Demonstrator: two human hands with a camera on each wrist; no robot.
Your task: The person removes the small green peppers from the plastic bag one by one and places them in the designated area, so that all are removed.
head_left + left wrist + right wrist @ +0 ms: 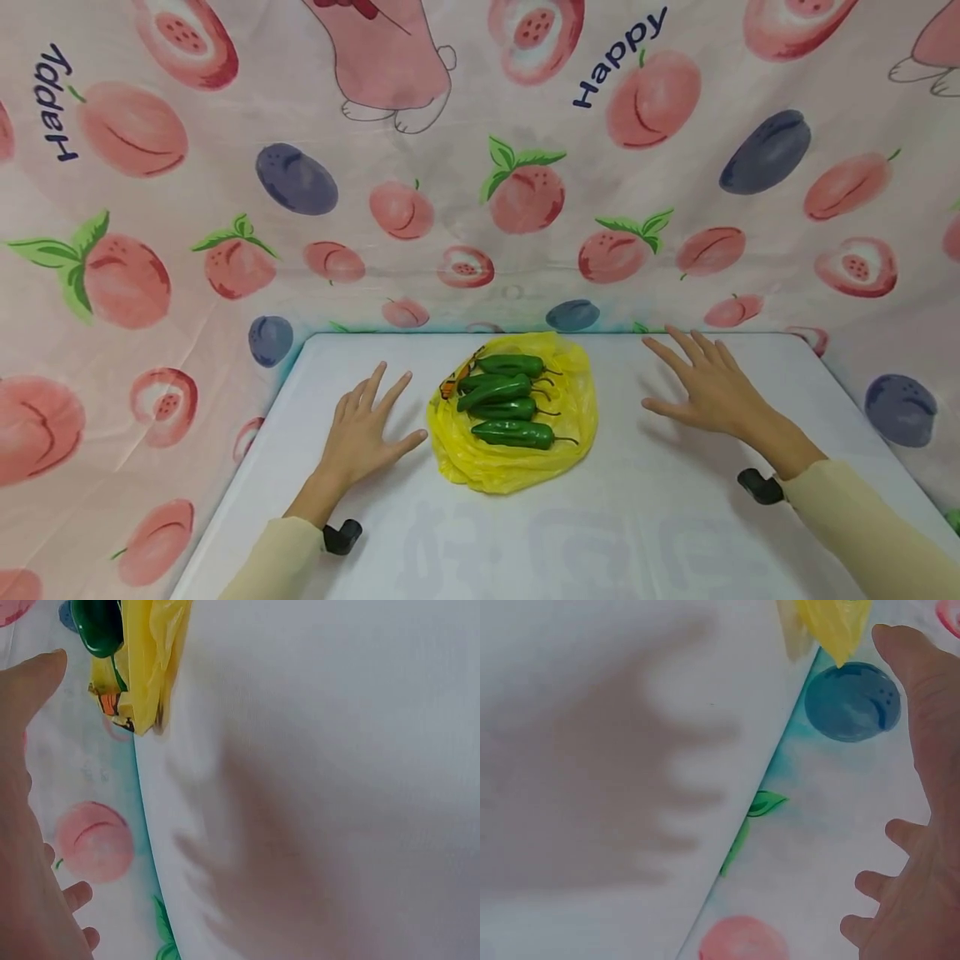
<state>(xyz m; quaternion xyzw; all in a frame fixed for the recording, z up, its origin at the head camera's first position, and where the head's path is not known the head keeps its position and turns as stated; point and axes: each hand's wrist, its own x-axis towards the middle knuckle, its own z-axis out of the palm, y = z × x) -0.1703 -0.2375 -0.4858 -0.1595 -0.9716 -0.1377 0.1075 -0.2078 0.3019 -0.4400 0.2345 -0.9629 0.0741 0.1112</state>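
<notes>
Peppers [497,392] in head view, right? How many & where exactly?

Yep, counted 5, all green, v. glossy. Lying roughly in a row on yellow plastic bag [487,471], abt mid table [645,500] side to side, near back edge. One slanted across its neighbours, stems all to the right. Can't tell whether inside the bag or just on top, tbh.

Thx. And re: left hand [367,437]?

Just left of bag, raised over table w/ blurry shadow [262,855] below. Fingers spread, thumb stuck out toward bag, just short of its edge.

OK, & right hand [708,387]?

Off to right of bag, w/ a wider gap than on the left side. Also up over table, fingers fanned out, thumb aimed bagward.

Any other stuff?

Sure: pale sleeves [277,554], small black gadget [342,537] at each wrist, orange/black print [448,386] at bag's upper left. Behind, pinkish backdrop [450,162] w/ peaches [127,283], dark plums [297,179] & "Happy" lettering [620,57]. Faint grey marks [585,546] on near part of table too, can't read 'em tho.
</notes>
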